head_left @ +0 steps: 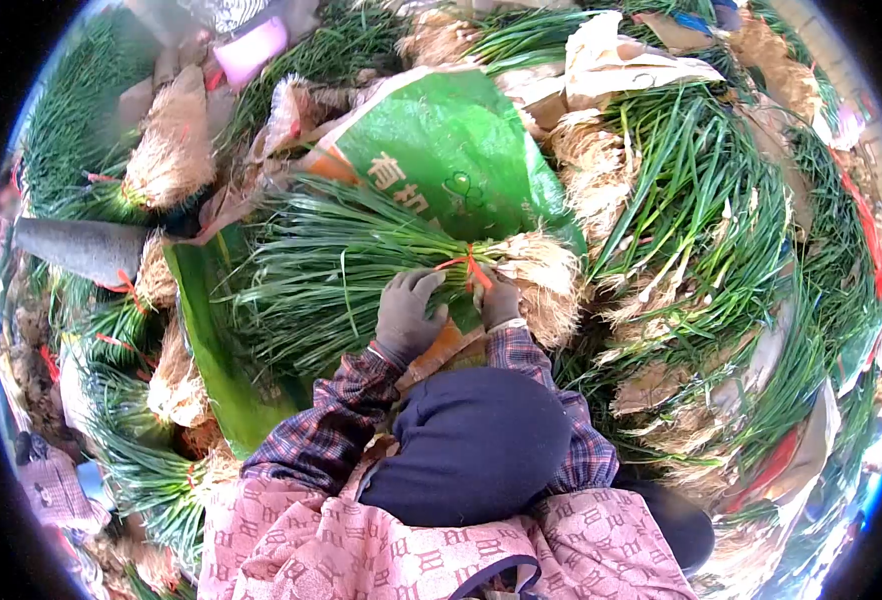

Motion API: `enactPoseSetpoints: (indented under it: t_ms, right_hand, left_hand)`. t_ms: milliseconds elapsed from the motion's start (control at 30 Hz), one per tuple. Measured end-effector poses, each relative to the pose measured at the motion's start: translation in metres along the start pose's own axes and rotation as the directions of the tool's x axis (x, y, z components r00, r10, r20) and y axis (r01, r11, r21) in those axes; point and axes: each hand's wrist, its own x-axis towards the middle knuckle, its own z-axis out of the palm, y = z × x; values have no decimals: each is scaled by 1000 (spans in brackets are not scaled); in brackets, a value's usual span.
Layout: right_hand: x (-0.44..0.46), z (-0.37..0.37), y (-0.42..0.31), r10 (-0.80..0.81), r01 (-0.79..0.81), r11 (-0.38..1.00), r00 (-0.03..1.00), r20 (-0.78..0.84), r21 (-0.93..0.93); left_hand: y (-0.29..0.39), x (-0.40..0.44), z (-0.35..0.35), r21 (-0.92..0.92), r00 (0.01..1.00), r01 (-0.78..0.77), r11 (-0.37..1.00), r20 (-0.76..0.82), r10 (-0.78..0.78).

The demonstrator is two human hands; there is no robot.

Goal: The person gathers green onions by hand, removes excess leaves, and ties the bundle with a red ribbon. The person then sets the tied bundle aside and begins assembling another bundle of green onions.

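Note:
A large bunch of green onions [351,262] lies across my lap area on a green plastic sack [471,135], leaves to the left and pale roots [546,280] to the right. An orange-red tie [471,262] circles the stems just short of the roots. My right hand [501,300], in a grey glove, is closed at the tie's lower end. My left hand [409,312], also gloved, has bent fingers against the stems, by the tie's other end. Its fingertips are partly hidden.
More green onions [701,200] are heaped along the right. Tied bunches with roots [171,145] lie on the left, near a grey tapered object [86,250]. My dark-covered knee [481,440] and pink patterned apron [411,545] are close below the hands.

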Motion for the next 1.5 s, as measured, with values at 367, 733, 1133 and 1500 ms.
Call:
enactPoseSetpoints:
  t_ms: [367,733,1133,1500]
  right_hand:
    - [-126,-185,-42,729,296,639,62,682,-710]
    - [13,-119,-38,229,-194,967,945,234,-162]
    - [19,-139,-374,-305,357,929,888,343,-97]
    - [-80,-320,-279,661,296,269,636,399,-916]
  left_hand:
    - [-10,17,-1,140,993,87,986,-89,-75]
    - [-15,-47,52,-282,445,818,502,862,-242]
    - [8,102,-30,-765,827,-508,-396,-304,-473]
    - [-14,138,-157,-804,755,-540,-251,-330,-566]
